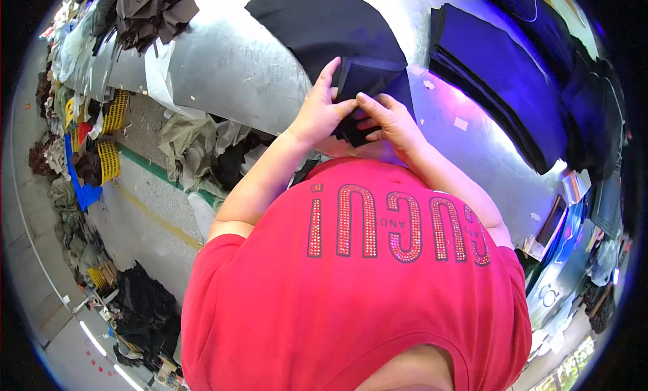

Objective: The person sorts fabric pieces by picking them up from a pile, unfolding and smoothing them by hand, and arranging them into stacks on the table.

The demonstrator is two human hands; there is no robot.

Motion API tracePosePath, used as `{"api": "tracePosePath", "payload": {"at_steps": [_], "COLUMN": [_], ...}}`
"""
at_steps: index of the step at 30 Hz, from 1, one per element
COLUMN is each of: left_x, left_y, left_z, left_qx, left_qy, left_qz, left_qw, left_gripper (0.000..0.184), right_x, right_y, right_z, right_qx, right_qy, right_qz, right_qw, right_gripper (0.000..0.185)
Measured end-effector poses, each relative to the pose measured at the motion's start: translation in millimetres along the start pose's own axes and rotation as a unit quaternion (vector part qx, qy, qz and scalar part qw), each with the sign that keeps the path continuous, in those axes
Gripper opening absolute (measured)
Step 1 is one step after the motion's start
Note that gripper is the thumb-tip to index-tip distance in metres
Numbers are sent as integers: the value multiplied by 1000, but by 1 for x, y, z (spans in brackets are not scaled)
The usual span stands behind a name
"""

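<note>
Together, two hands (318,109) (393,121) touching black cloth (370,73), one red shirt (351,293)

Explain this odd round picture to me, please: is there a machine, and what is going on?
No machine: these are a person's two bare hands. The single picture comes from a camera on their head, looking forward and down, so their red T-shirt fills the bottom. The left hand holds folded dark fabric; the right hand is at it too, its grip unclear. On the metal table, a stack of dark fabric panels lies to the right.
</note>
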State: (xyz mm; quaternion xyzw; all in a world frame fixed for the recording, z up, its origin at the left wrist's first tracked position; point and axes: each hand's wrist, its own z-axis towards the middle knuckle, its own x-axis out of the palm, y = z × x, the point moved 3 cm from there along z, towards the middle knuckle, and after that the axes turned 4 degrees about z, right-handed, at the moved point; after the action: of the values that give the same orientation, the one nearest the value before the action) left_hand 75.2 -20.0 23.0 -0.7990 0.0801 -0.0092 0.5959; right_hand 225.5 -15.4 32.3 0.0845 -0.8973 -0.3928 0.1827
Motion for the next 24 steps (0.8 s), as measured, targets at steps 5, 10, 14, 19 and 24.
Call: {"api": "tracePosePath", "payload": {"at_steps": [5,10,14,19,24], "left_x": [3,-30,-40,-41,-41], "left_y": [-3,14,13,15,22], "left_z": [7,25,27,27,29], "left_qx": [11,-50,-102,-100,-90], "left_qy": [-14,-96,-74,-88,-99], "left_qz": [-79,-236,-306,-300,-309], "left_qw": [997,966,944,945,942], "left_gripper": [65,52,43,42,41], "right_x": [-5,-20,-27,-35,-43], "right_y": [-11,-15,-21,-30,-33], "right_z": [6,-9,-23,-29,-32], "right_qx": [-23,39,61,64,116], "right_qy": [-52,-60,-75,-80,-61], "right_qz": [-1,56,77,93,71], "right_qw": [998,996,992,990,989], "right_gripper": [32,28,27,24,24]}}
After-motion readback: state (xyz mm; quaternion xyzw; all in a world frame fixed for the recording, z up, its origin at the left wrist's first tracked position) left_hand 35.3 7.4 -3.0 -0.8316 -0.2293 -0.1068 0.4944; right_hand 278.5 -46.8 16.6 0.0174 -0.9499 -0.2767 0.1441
